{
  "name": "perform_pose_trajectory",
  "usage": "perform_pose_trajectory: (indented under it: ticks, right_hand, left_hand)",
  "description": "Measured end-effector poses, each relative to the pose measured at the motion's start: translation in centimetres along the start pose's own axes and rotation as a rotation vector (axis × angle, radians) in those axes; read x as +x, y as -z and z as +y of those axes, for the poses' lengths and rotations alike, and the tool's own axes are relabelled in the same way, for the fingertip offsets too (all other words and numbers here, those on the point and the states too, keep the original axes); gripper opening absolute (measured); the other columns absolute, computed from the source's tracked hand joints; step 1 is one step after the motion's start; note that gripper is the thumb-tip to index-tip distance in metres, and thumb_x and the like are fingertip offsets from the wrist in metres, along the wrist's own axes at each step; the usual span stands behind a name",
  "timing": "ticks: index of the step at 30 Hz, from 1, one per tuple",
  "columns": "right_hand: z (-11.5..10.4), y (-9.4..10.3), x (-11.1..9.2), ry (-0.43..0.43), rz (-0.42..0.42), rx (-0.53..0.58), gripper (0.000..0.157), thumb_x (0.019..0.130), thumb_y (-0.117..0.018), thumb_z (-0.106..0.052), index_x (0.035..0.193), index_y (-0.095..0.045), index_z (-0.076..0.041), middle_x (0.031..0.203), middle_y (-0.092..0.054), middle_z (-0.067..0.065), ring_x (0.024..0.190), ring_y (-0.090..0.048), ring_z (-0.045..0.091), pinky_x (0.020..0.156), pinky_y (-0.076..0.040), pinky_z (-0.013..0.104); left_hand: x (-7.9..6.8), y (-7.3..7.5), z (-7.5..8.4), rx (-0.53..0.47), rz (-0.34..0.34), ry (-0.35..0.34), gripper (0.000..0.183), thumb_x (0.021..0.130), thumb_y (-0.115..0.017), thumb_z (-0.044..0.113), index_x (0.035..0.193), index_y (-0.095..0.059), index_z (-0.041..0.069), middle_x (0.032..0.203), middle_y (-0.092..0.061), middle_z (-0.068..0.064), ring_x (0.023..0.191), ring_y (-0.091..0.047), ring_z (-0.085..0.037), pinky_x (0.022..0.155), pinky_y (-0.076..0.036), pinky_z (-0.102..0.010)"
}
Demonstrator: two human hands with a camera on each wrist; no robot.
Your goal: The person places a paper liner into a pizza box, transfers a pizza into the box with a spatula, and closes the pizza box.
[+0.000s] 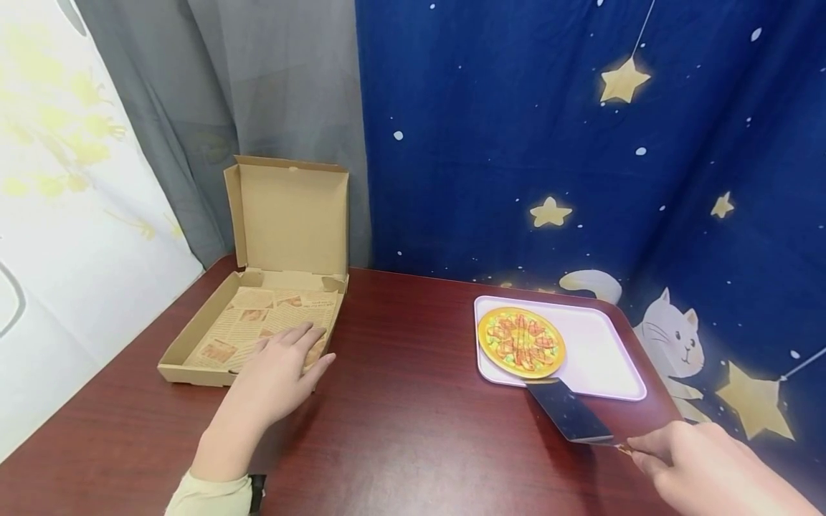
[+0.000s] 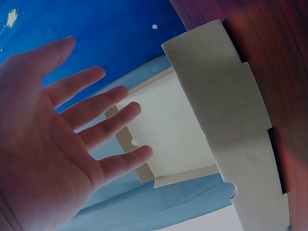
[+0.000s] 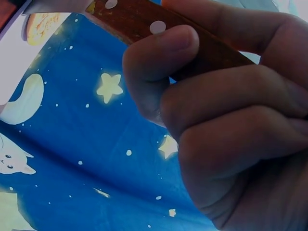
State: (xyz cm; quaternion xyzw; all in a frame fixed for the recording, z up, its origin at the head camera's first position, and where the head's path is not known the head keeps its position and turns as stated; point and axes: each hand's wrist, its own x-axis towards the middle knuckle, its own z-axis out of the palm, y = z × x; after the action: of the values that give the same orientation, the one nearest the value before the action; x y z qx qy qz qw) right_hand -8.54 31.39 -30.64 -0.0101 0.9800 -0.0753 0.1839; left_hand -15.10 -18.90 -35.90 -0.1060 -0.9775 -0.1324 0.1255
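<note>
A round pizza (image 1: 521, 342) with a yellow crust lies on the left part of a white tray (image 1: 600, 351). My right hand (image 1: 703, 459) grips the wooden handle (image 3: 130, 21) of a spatula (image 1: 571, 412); its broad dark blade reaches to the tray's front edge, with the tip right at the pizza's near rim. My left hand (image 1: 284, 373), fingers spread and holding nothing, is over the front right corner of an open cardboard pizza box (image 1: 193, 322). In the left wrist view the palm faces the box's front wall (image 2: 221, 115).
Printed paper (image 1: 284, 304) lines the box, and its lid (image 1: 293, 215) stands upright at the back. Behind the dark red table (image 1: 400, 401) hang a grey curtain (image 1: 297, 86) and a blue one (image 1: 464, 143) with stars. A white patterned cloth (image 1: 64, 215) hangs at the left.
</note>
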Motion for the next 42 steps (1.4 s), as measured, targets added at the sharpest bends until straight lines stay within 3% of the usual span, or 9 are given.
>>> perform_pose_trajectory:
  ticks: [9, 15, 18, 28, 31, 42]
  right_hand:
    - [-1.0, 0.6, 0.5, 0.033, 0.055, 0.012, 0.014, 0.091, -0.079, -0.018, 0.103, -0.084, -0.013, 0.097, -0.078, 0.003, 0.083, -0.063, 0.022, 0.073, -0.055, 0.041]
    - [-1.5, 0.2, 1.0, 0.115, 0.205, -0.061, 0.005, 0.088, -0.080, -0.017, 0.088, -0.085, -0.019, 0.086, -0.080, -0.002, 0.072, -0.061, 0.016, 0.066, -0.047, 0.038]
    - [-1.8, -0.1, 1.1, 0.134, 0.232, -0.070, 0.006, 0.088, -0.080, -0.017, 0.088, -0.085, -0.021, 0.086, -0.080, -0.003, 0.073, -0.063, 0.015, 0.066, -0.049, 0.039]
    - [-2.6, -1.3, 1.9, 0.083, 0.184, 0.025, 0.010, 0.092, -0.078, -0.019, 0.097, -0.086, -0.017, 0.093, -0.082, 0.002, 0.080, -0.068, 0.017, 0.072, -0.056, 0.047]
    - [-2.8, -1.7, 2.4, 0.070, 0.174, 0.043, 0.017, 0.092, -0.079, -0.020, 0.105, -0.086, -0.013, 0.102, -0.084, 0.007, 0.090, -0.075, 0.021, 0.078, -0.061, 0.054]
    - [-3.3, -2.2, 3.5, 0.088, 0.190, 0.039, 0.019, 0.092, -0.076, -0.017, 0.108, -0.085, -0.012, 0.105, -0.083, 0.009, 0.093, -0.077, 0.025, 0.073, -0.059, 0.051]
  left_hand:
    - [0.8, -0.4, 0.5, -0.011, 0.002, -0.008, 0.055, 0.105, -0.063, 0.042, 0.147, -0.062, 0.006, 0.153, -0.060, -0.024, 0.139, -0.057, -0.050, 0.113, -0.040, -0.077]
    - [1.5, -0.9, 0.4, -0.023, 0.025, -0.031, 0.054, 0.105, -0.064, 0.042, 0.145, -0.063, 0.006, 0.154, -0.059, -0.024, 0.141, -0.057, -0.048, 0.115, -0.043, -0.070]
    - [1.8, -1.2, 0.5, -0.040, 0.028, -0.039, 0.054, 0.105, -0.064, 0.042, 0.145, -0.063, 0.006, 0.153, -0.059, -0.025, 0.142, -0.056, -0.048, 0.116, -0.043, -0.070]
    - [2.2, -1.2, 1.1, -0.059, 0.007, -0.037, 0.055, 0.105, -0.064, 0.042, 0.147, -0.062, 0.006, 0.155, -0.057, -0.025, 0.144, -0.054, -0.047, 0.118, -0.040, -0.069]
    - [2.3, -0.9, 1.4, -0.070, 0.004, -0.039, 0.055, 0.106, -0.064, 0.041, 0.147, -0.062, 0.005, 0.155, -0.057, -0.025, 0.145, -0.053, -0.048, 0.119, -0.040, -0.069]
    - [2.3, -1.2, 1.3, -0.081, 0.014, -0.038, 0.053, 0.106, -0.064, 0.040, 0.146, -0.062, 0.005, 0.156, -0.056, -0.025, 0.145, -0.053, -0.048, 0.119, -0.040, -0.068]
